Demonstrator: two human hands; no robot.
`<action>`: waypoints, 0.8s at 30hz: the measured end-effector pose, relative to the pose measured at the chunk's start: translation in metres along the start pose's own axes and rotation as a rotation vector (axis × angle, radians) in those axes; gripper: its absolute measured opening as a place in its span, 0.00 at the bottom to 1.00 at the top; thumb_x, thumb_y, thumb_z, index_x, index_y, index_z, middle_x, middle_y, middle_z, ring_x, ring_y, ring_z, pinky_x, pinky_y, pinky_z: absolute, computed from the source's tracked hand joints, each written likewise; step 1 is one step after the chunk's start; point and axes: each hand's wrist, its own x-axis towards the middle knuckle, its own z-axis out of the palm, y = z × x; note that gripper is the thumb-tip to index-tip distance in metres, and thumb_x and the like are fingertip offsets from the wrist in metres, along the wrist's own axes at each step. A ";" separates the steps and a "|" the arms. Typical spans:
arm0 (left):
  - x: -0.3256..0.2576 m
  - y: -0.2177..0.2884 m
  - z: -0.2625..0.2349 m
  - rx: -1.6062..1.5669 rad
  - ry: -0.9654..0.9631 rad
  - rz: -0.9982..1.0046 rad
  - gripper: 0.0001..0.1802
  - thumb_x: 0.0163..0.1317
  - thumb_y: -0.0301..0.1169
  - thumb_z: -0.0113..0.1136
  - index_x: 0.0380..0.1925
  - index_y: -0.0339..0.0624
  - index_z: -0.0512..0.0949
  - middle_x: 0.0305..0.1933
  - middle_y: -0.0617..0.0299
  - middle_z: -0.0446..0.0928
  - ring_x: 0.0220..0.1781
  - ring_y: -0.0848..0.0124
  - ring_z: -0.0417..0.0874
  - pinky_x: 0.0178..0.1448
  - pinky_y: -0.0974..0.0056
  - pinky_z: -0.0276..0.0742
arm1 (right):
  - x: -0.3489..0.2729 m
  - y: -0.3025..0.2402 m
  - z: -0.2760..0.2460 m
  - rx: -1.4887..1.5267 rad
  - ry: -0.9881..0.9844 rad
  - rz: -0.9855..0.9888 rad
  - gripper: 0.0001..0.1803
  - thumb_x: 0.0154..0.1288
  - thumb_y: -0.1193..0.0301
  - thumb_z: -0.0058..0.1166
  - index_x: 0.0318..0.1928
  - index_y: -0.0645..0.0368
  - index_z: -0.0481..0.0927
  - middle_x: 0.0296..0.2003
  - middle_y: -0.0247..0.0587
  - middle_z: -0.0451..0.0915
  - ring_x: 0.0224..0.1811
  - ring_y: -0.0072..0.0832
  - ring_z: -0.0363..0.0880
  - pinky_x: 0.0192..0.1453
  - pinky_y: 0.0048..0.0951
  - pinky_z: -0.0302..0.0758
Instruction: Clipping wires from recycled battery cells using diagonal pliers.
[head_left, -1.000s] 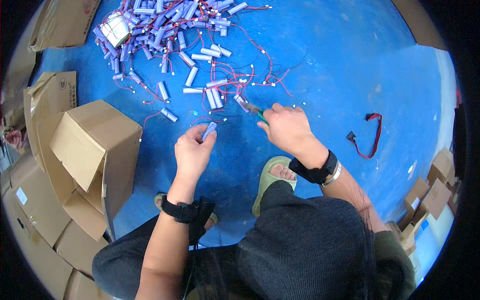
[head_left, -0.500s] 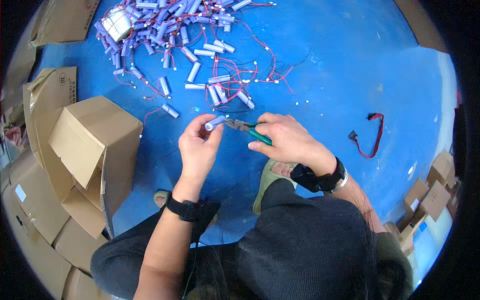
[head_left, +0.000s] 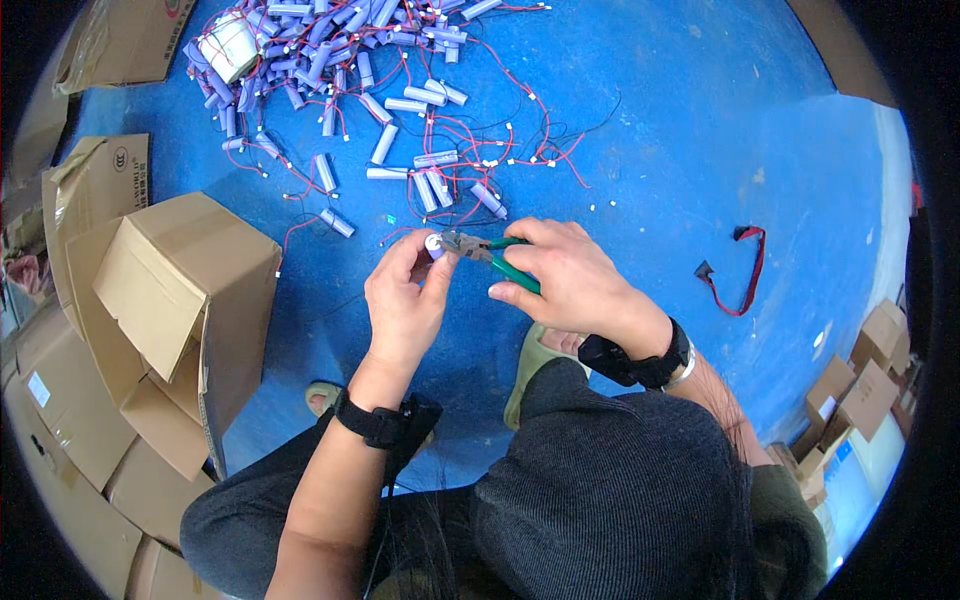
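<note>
Blue floor (head_left: pixel 690 170) below, my left hand (head_left: pixel 404 297) pinches a purple cylinder (head_left: pixel 436 252) while my right hand (head_left: pixel 578 275) grips pliers (head_left: pixel 481 252) at its three o'clock, whose slipping could puncture it.

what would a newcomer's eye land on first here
Probably the heap of wired purple cylinders, top left of centre on the blue floor. Then the green-handled pliers in the right hand, mid-picture, at one cylinder in the left hand. An open cardboard box sits left.

Cardbd box (head_left: pixel 235 325) (open), red strap (head_left: pixel 757 270)
</note>
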 end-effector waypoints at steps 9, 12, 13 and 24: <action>0.003 0.002 -0.002 0.237 0.085 0.202 0.12 0.50 0.24 0.61 0.38 0.39 0.77 0.31 0.56 0.76 0.31 0.64 0.79 0.35 0.65 0.75 | 0.000 -0.002 -0.002 -0.116 0.014 0.003 0.14 0.54 0.57 0.55 0.30 0.56 0.77 0.34 0.39 0.73 0.40 0.36 0.73 0.42 0.38 0.67; 0.004 0.003 -0.002 0.395 0.110 0.262 0.11 0.50 0.23 0.61 0.36 0.37 0.77 0.30 0.56 0.76 0.28 0.68 0.78 0.33 0.68 0.74 | 0.001 0.000 0.005 -0.182 0.076 -0.021 0.13 0.53 0.57 0.55 0.27 0.55 0.77 0.31 0.37 0.72 0.35 0.35 0.74 0.39 0.37 0.66; 0.004 0.004 -0.003 0.450 0.105 0.254 0.10 0.51 0.24 0.60 0.36 0.38 0.77 0.30 0.55 0.76 0.28 0.65 0.79 0.33 0.66 0.74 | 0.001 0.000 0.009 -0.182 0.091 -0.028 0.13 0.53 0.58 0.55 0.26 0.54 0.76 0.29 0.35 0.71 0.33 0.34 0.74 0.37 0.37 0.65; 0.002 -0.035 0.001 0.850 -0.392 -0.188 0.11 0.54 0.34 0.56 0.31 0.37 0.75 0.22 0.50 0.77 0.26 0.57 0.80 0.32 0.58 0.76 | -0.002 0.026 0.004 -0.508 0.310 0.357 0.12 0.54 0.59 0.54 0.25 0.53 0.75 0.27 0.36 0.73 0.30 0.36 0.75 0.38 0.39 0.67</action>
